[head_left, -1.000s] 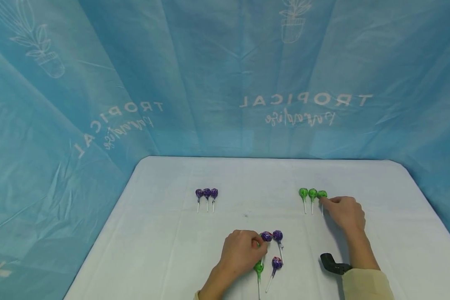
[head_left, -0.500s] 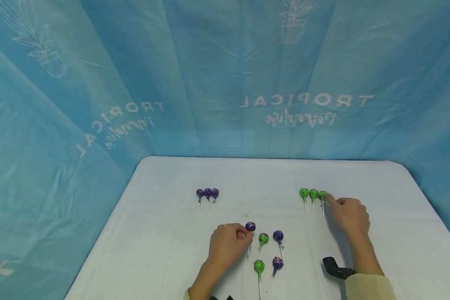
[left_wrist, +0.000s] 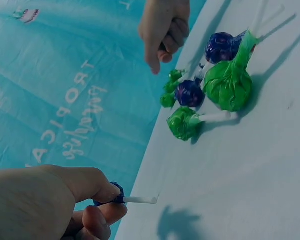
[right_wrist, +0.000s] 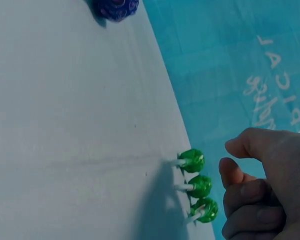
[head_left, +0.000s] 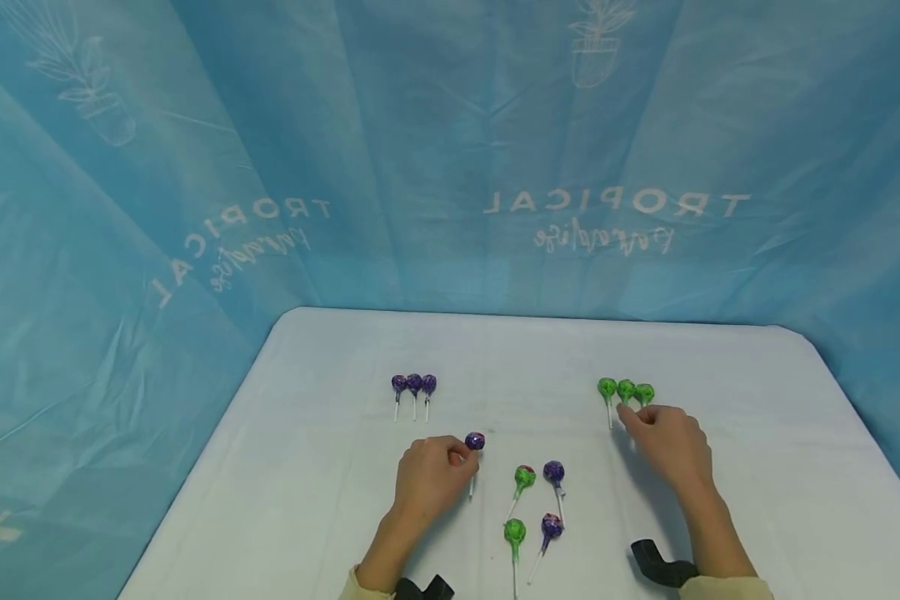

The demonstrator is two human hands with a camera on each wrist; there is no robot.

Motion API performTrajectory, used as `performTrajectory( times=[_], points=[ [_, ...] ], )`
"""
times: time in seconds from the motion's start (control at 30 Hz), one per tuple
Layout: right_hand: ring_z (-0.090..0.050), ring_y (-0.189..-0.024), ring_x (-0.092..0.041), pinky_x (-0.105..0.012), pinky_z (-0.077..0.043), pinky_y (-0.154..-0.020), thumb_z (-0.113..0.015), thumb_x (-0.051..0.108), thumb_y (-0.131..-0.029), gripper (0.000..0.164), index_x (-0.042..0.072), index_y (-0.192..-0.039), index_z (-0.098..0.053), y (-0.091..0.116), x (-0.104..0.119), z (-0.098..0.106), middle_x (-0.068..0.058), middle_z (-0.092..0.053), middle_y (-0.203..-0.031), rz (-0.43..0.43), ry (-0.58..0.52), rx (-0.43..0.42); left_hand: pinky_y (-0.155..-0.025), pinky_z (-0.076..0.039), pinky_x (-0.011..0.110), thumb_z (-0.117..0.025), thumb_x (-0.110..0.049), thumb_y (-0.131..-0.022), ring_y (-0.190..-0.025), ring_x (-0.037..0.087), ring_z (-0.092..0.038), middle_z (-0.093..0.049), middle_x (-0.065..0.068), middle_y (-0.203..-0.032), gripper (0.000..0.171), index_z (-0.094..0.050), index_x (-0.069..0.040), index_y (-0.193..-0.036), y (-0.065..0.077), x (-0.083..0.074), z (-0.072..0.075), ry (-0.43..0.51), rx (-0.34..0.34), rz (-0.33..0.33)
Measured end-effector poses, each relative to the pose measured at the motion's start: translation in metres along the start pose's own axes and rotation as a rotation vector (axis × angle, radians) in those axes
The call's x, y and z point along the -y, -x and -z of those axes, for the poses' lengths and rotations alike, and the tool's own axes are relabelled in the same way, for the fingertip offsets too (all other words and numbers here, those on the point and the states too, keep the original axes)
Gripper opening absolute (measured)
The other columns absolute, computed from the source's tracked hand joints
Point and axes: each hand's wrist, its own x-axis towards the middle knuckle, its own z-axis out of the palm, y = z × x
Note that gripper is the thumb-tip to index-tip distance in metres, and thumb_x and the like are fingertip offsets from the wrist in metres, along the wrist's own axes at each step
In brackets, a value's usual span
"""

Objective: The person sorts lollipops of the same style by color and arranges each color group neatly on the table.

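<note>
The left hand (head_left: 431, 475) pinches one purple lollipop (head_left: 475, 441) between thumb and finger, just below its round head. The right hand (head_left: 671, 446) holds nothing; its thumb and forefinger stand a little apart, and the other fingers are curled.

The held lollipop has its head away from the person and its stick toward the person. The purple row (head_left: 414, 383) of three lies beyond it and to its left, with sticks in nearly the same direction. The left hand is clearly nearer to this row than the right hand. The green row (head_left: 626, 390) of three is just beyond the fingertips of the right hand.

Between the two forearms, on the white tabletop (head_left: 307, 500), lie a far green lollipop (head_left: 523, 477), a near green lollipop (head_left: 515, 531), a far purple lollipop (head_left: 553, 472) and a near purple lollipop (head_left: 551, 526).

From the head, the right fingertips overlap the green sticks, so contact seems possible; the right wrist view shows the gap between the fingers without any stick inside. The left wrist view shows the pinch more closely, but not the purple row.
</note>
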Motion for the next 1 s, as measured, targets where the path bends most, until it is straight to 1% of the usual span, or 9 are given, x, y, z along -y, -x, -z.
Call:
performTrajectory(
  times=[0.17,0.37,0.5,0.6,0.8,1.0],
  points=[
    [-0.048,-0.059,-0.02,-0.033,-0.035,-0.049,-0.054,0.05,-0.093,0.05,0.003,-0.09,-0.071,0.006,0.012,-0.003,-0.003,-0.054,-0.063,0.014,-0.02,0.021,-0.051,-0.041,0.026,-0.07,-0.029,-0.081,-0.049,0.003,-0.046,-0.05,-0.017,-0.056,0.013,-0.072,-0.018,-0.073,-0.002,0.007,0.002,-0.007,-0.014,0.008],
    [-0.048,-0.059,-0.018,-0.033,-0.035,-0.052,-0.06,0.049,-0.09,0.045,0.006,-0.087,-0.072,0.014,0.026,-0.013,-0.001,-0.055,-0.064,0.066,-0.058,0.081,-0.051,-0.04,0.027,-0.07,-0.026,-0.081,-0.049,0.005,-0.045,-0.05,-0.016,-0.055,0.012,-0.072,-0.018,-0.073,-0.004,0.015,0.008,-0.004,-0.031,0.038],
    [-0.048,-0.058,-0.017,-0.033,-0.035,-0.052,-0.063,0.05,-0.088,0.042,0.009,-0.084,-0.072,0.02,0.033,-0.019,0.002,-0.056,-0.063,0.105,-0.051,0.124,-0.051,-0.041,0.027,-0.069,-0.026,-0.082,-0.05,0.006,-0.047,-0.052,-0.015,-0.058,0.012,-0.072,-0.017,-0.075,-0.005,0.019,0.011,-0.003,-0.023,0.059],
    [-0.047,-0.056,-0.016,-0.032,-0.035,-0.05,-0.065,0.048,-0.087,0.038,0.012,-0.08,-0.071,0.025,0.036,-0.024,0.003,-0.055,-0.061,0.136,-0.05,0.14,-0.052,-0.042,0.028,-0.069,-0.027,-0.082,-0.051,0.006,-0.047,-0.053,-0.014,-0.059,0.013,-0.071,-0.017,-0.075,-0.006,0.024,0.013,-0.004,-0.029,0.071],
    [-0.045,-0.054,-0.014,-0.031,-0.034,-0.048,-0.067,0.046,-0.086,0.032,0.015,-0.076,-0.069,0.032,0.038,-0.03,0.005,-0.053,-0.059,0.167,-0.048,0.147,-0.053,-0.042,0.029,-0.07,-0.028,-0.082,-0.052,0.006,-0.048,-0.054,-0.014,-0.06,0.013,-0.071,-0.017,-0.074,-0.009,0.036,0.016,-0.005,-0.033,0.098],
    [-0.044,-0.052,-0.012,-0.029,-0.033,-0.046,-0.067,0.043,-0.087,0.028,0.017,-0.077,-0.07,0.04,0.041,-0.034,0.006,-0.051,-0.057,0.214,-0.006,0.125,-0.052,-0.042,0.029,-0.07,-0.027,-0.083,-0.052,0.006,-0.049,-0.055,-0.014,-0.06,0.014,-0.071,-0.016,-0.075,-0.01,0.042,0.02,0.008,-0.04,0.1]
  ],
)
